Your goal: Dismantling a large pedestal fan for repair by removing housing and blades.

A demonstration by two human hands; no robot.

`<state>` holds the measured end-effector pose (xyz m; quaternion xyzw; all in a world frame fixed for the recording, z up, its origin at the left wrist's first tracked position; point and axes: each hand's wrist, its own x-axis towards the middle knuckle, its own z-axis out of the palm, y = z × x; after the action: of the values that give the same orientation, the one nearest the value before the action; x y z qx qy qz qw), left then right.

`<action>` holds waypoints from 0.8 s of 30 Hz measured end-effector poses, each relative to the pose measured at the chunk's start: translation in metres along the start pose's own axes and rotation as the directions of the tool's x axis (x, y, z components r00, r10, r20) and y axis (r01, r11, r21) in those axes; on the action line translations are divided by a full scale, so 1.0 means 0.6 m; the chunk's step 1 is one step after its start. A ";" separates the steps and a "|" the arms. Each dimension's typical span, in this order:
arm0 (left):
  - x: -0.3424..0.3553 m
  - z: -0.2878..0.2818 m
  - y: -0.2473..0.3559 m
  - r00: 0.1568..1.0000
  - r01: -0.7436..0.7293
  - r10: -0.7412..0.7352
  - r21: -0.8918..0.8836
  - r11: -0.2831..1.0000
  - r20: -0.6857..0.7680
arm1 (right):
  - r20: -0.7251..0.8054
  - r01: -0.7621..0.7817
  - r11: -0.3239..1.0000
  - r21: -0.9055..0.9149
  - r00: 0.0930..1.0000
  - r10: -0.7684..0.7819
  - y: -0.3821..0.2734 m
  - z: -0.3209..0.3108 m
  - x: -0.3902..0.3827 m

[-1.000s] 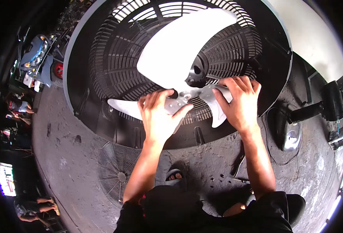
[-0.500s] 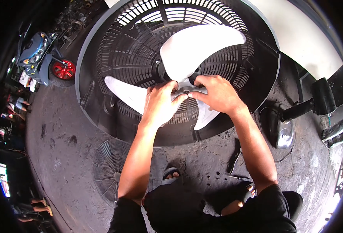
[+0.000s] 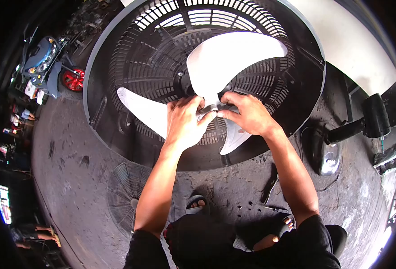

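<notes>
Left hand and right hand both have their fingers curled snugly on the white fan, thumbs almost meeting on the near side of its hub. Neither hand is nearer; I've got the hub right between them. The largest blade runs up and rightward, away from my fingers; a second blade slants out past the left hand, and the third blade drops below the right. Just beyond the hub, partly hidden by that largest blade, sits the dark centre boss of the black housing. Fan and boss touching or apart? I can't tell.
</notes>
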<state>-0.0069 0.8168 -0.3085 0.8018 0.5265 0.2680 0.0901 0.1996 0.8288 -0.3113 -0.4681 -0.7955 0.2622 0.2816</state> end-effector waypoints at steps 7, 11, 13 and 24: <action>-0.003 0.004 0.002 0.998 -0.052 0.052 -0.002 0.999 -0.045 | -0.074 0.084 0.996 0.030 0.994 -0.082 0.006 0.003 -0.003; -0.006 0.003 0.001 0.996 -0.072 0.072 0.011 0.997 -0.057 | -0.011 -0.016 0.998 0.053 1.000 0.017 -0.005 0.001 0.001; -0.005 0.002 0.003 0.992 -0.099 0.101 0.028 0.995 -0.080 | -0.018 0.076 0.994 0.078 0.997 -0.075 -0.006 -0.005 -0.002; -0.002 0.000 0.029 0.995 -0.093 0.099 0.144 0.985 -0.034 | -0.757 -0.770 0.518 0.372 0.071 0.649 0.232 0.136 -0.444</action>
<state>0.0068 0.8084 -0.3015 0.8249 0.5068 0.2503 0.0090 0.3337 0.6374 -0.5172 -0.8715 -0.2343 0.0545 0.4273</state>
